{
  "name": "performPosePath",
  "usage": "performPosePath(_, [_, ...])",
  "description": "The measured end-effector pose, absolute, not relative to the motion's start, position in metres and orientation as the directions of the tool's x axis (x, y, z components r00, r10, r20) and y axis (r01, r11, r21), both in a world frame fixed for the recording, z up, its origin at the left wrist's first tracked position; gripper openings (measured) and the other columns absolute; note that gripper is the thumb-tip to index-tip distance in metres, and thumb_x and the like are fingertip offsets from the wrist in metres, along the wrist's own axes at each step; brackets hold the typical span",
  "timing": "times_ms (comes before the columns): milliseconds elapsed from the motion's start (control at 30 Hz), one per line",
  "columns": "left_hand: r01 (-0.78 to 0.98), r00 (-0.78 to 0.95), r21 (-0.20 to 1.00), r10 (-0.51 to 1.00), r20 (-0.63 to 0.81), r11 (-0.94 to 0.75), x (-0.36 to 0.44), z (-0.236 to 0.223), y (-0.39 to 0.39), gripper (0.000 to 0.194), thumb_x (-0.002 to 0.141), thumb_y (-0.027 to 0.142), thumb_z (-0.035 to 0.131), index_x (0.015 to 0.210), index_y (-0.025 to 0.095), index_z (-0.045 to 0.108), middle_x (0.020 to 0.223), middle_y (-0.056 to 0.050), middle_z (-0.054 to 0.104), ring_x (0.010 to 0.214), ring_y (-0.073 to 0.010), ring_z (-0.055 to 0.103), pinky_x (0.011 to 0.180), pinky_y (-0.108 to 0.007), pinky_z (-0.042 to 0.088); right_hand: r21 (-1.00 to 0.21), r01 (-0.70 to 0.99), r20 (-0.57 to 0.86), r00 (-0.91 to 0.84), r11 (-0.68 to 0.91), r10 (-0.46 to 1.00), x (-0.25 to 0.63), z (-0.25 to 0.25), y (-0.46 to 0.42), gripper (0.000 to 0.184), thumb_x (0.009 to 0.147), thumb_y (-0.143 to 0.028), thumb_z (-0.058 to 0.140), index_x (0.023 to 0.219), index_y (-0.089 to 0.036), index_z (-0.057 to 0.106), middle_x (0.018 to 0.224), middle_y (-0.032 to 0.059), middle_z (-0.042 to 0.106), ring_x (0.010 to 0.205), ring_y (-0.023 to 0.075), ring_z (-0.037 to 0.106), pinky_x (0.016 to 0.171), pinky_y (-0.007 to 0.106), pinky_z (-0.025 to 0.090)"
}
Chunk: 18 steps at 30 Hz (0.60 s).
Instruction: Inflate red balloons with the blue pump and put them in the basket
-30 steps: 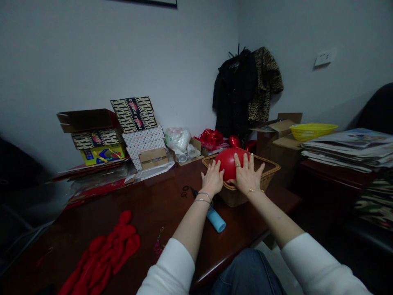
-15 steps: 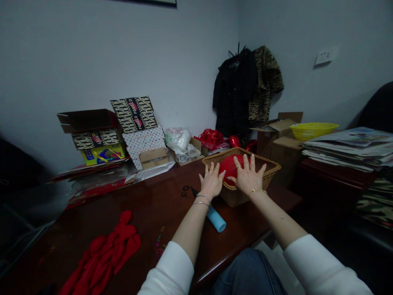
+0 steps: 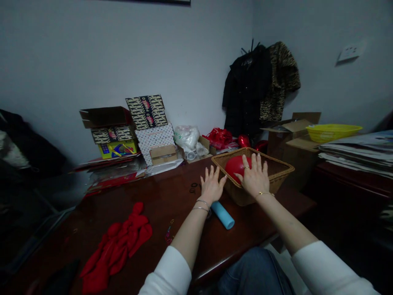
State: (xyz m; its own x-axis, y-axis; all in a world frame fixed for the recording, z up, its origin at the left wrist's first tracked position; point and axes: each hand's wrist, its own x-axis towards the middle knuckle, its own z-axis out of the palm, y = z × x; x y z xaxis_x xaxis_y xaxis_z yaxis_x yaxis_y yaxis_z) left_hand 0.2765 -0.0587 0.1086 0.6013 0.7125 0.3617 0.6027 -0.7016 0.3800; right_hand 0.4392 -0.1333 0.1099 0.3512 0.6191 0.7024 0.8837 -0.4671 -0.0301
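A round red balloon (image 3: 236,167) sits in a brown wicker basket (image 3: 281,180) on the table. My right hand (image 3: 255,176), fingers spread, is over the near right side of the balloon and seems to touch it. Just left of the basket, my left hand (image 3: 211,186) is held open with its fingers apart and nothing in it. Beneath its wrist lies a light-blue cylinder (image 3: 223,215), partly hidden. Bunched red fabric (image 3: 123,241) rests farther left on the tabletop.
Cardboard boxes (image 3: 153,143), a plastic bag (image 3: 187,137) and red shiny items (image 3: 219,138) line the wall. To the right are a yellow basket (image 3: 333,132) and stacked papers (image 3: 359,149). Coats (image 3: 245,90) hang in the corner. The table edge (image 3: 215,270) is near my knee.
My left hand has come away from the balloon to the left of the basket. My right hand stays on the balloon. The whole view has shifted left.
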Motion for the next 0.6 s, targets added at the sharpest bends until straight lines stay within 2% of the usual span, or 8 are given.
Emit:
performPosePath(133, [0.620,0.567,0.398,0.737,0.369,-0.676,0.250,0.099,-0.057,0.067,0.087,0.059,0.019,0.143,0.023,0.024,0.151,-0.009,0.015,0.138,-0.0302,0.003,0.107,-0.056,0.012,-0.046,0.938,0.757,0.257,-0.344,0.601,0.415,0.115,-0.129,0.078,0.084,-0.044,0.047,0.143,-0.008,0.010,0.149,0.0218,0.005,0.136,0.0329,0.006,0.105,0.052,0.017])
performPosePath(300, [0.670,0.509,0.410,0.785,0.354,-0.619,0.205,0.080,-0.059,0.066,0.088,0.057,0.022,0.144,0.022,0.021,0.151,-0.009,0.014,0.138,-0.0288,0.003,0.108,-0.051,0.013,-0.057,0.991,0.800,0.120,-0.124,0.588,0.360,0.112,-0.127,0.069,0.088,-0.036,0.042,0.143,-0.011,0.009,0.150,0.0167,0.005,0.137,0.0307,0.006,0.106,0.051,0.020])
performPosePath(467, [0.737,0.436,0.400,0.836,0.334,-0.544,0.141,0.047,-0.064,0.066,0.088,0.056,0.024,0.144,0.020,0.020,0.151,-0.009,0.014,0.138,-0.0274,0.002,0.109,-0.048,0.014,-0.018,0.999,0.769,-0.008,0.034,0.639,0.306,0.080,-0.125,0.063,0.088,-0.031,0.042,0.142,-0.010,0.016,0.150,0.0167,0.010,0.137,0.0288,0.009,0.107,0.049,0.021])
performPosePath(600, [0.812,0.337,0.390,0.895,0.293,-0.434,0.081,0.019,-0.063,0.068,0.088,0.054,0.027,0.144,0.016,0.023,0.151,-0.012,0.014,0.138,-0.0284,0.002,0.108,-0.049,0.015,0.013,0.998,0.734,-0.051,0.061,0.677,0.284,0.045,-0.121,0.063,0.088,-0.032,0.042,0.142,-0.009,0.018,0.149,0.0177,0.011,0.137,0.0295,0.010,0.107,0.049,0.021])
